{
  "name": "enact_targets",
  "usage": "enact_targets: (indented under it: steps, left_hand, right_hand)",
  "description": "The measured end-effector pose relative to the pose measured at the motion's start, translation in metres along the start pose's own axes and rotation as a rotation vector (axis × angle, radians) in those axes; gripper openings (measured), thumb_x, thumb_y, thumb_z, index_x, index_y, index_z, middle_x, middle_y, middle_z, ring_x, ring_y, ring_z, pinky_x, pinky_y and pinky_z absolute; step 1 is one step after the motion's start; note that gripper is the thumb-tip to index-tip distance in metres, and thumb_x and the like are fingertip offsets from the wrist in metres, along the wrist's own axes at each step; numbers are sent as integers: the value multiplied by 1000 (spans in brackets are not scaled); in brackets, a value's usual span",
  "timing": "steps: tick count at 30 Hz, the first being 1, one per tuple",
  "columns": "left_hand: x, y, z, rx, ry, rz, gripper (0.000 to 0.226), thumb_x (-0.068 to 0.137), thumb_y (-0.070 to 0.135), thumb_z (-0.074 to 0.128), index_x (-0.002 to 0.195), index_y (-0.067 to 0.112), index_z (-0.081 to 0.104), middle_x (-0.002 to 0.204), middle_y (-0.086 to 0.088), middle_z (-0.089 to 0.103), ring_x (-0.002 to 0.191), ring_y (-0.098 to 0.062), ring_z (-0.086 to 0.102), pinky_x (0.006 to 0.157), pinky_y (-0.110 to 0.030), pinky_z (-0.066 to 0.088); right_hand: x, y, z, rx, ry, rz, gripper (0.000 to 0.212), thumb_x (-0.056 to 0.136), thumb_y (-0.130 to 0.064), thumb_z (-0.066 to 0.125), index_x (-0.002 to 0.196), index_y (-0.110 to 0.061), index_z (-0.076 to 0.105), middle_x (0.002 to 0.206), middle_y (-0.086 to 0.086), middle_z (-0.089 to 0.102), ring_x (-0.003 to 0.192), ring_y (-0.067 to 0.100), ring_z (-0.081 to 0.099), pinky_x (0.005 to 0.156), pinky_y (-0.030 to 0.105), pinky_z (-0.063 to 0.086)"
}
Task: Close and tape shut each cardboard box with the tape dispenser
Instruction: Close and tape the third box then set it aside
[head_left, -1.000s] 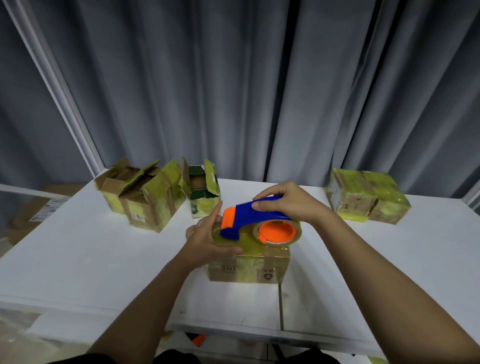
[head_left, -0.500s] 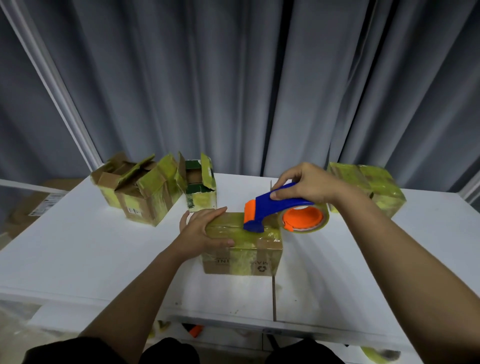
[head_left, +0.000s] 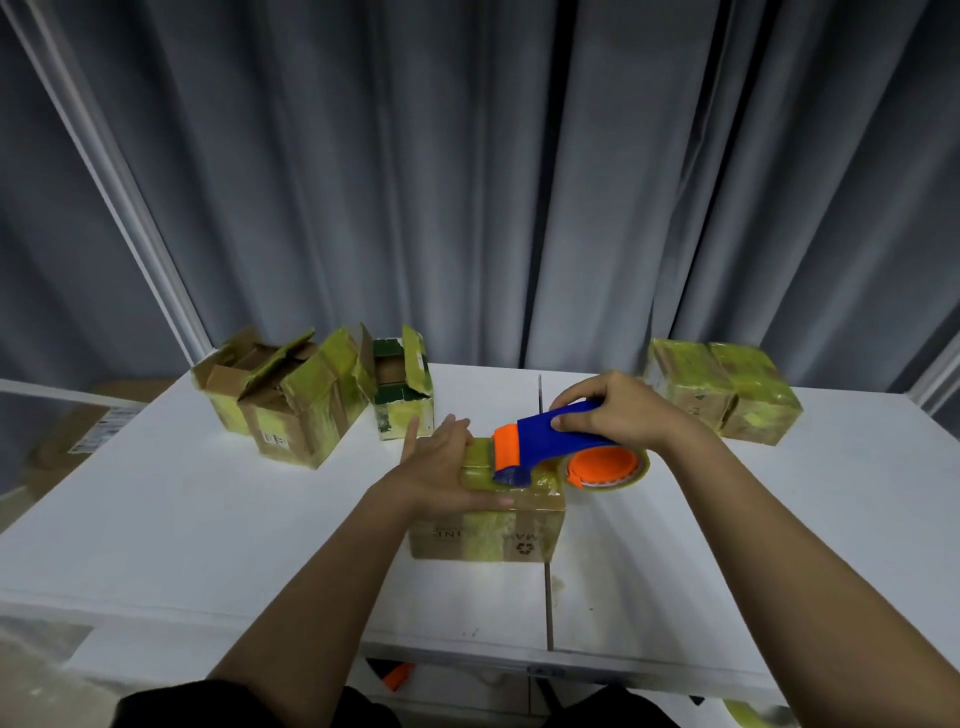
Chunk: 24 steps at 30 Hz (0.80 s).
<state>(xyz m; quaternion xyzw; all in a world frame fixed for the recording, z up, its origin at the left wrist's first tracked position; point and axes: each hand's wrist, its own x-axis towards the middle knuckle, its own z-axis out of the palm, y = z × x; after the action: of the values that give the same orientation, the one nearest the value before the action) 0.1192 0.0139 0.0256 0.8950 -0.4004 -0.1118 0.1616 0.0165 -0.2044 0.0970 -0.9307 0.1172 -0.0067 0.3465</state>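
Pressing flat with fingers spread, the left hand (head_left: 441, 470) rests on the closed cardboard box (head_left: 488, 514), thumb along its near top edge. Just right of it, the right hand (head_left: 618, 413) grips the blue handle of the tape dispenser (head_left: 550, 447), whose orange-collared nose touches the box top while its tape roll (head_left: 605, 467) hangs past the box's right edge.

Dim, soft light; wide-angle edge distortion
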Motion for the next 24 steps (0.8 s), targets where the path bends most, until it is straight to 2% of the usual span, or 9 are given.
enact_targets:
  steps: [2,3,4,7,10,13,19,24]
  left_hand:
    - [-4,2,6,-64,84,-8,80,66,76,61,121,23,38,119,8,51,122,-13,45,114,-35,16]
    - [-5,2,7,-75,108,-10,80,66,76,60,122,24,38,115,10,50,116,-12,46,107,-31,26]
    - [-5,1,9,-68,121,-1,87,66,78,58,130,24,36,120,9,50,118,-13,46,104,-31,30]
    - [1,-7,17,46,117,46,111,62,88,41,150,27,11,145,5,39,135,-16,34,114,-41,19]
    - [5,-14,20,80,106,30,122,54,97,28,152,28,6,149,5,34,138,-16,30,116,-41,17]
    - [7,-17,21,129,101,38,127,48,101,13,152,29,3,149,4,34,137,-17,30,116,-43,18]
    - [5,-18,23,151,86,36,122,51,99,12,151,30,0,147,4,35,136,-18,30,115,-43,14]
    - [2,-17,21,158,85,51,121,53,98,13,152,29,0,145,5,36,135,-17,30,116,-42,12]
  right_hand:
    - [3,-1,2,-23,11,9,11,85,-38,67,96,-37,65,95,-13,62,86,13,61,67,26,54]
    - [5,-2,5,-54,21,16,10,84,-39,66,94,-37,65,95,-11,63,86,13,61,68,26,53]
    - [6,-3,7,-101,26,19,11,83,-41,64,94,-37,65,95,-11,63,85,12,61,67,26,52]
    - [8,-8,8,-237,6,-11,20,84,-49,62,96,-33,67,91,-11,64,84,12,60,67,26,49]
    - [2,-14,-10,-153,3,-26,31,81,-52,67,96,-26,71,87,-9,68,81,11,62,69,29,51]
    - [-5,-15,-30,-118,64,-20,31,75,-55,72,88,-27,74,82,-7,71,79,12,64,70,32,53]
    - [-25,10,-52,-181,87,78,35,73,-57,72,86,-25,73,80,-5,70,77,15,65,72,36,55]
    - [-33,35,-48,-185,39,113,37,74,-58,70,94,-28,71,86,-7,69,80,13,64,72,33,55]
